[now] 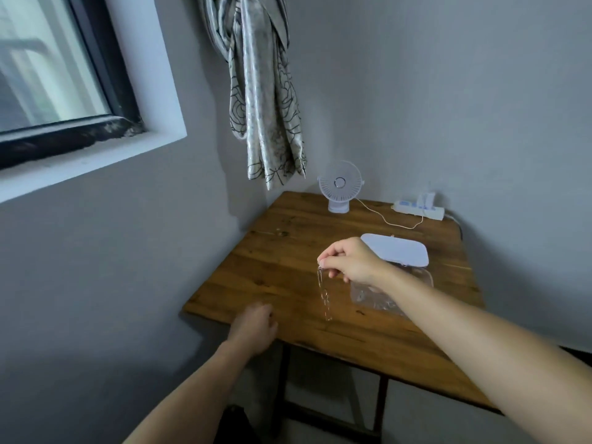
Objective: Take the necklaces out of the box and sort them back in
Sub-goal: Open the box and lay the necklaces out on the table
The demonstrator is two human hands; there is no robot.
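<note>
A thin silver necklace [324,294] hangs from my right hand [350,262], pinched between thumb and fingers above the middle of the wooden table [288,251]. Its lower end reaches down near the tabletop. Just right of that hand sits a clear plastic box [368,298], partly hidden by my forearm, with faint chains inside. The box's white lid [398,249] lies beyond it. My left hand [254,326] rests as a loose fist at the table's near left edge, holding nothing that I can see.
A small white desk fan [340,185] stands at the back of the table, its cable running to a white power strip [419,209] at the back right. A knotted curtain [264,91] hangs above the far left corner. Walls close in behind and left.
</note>
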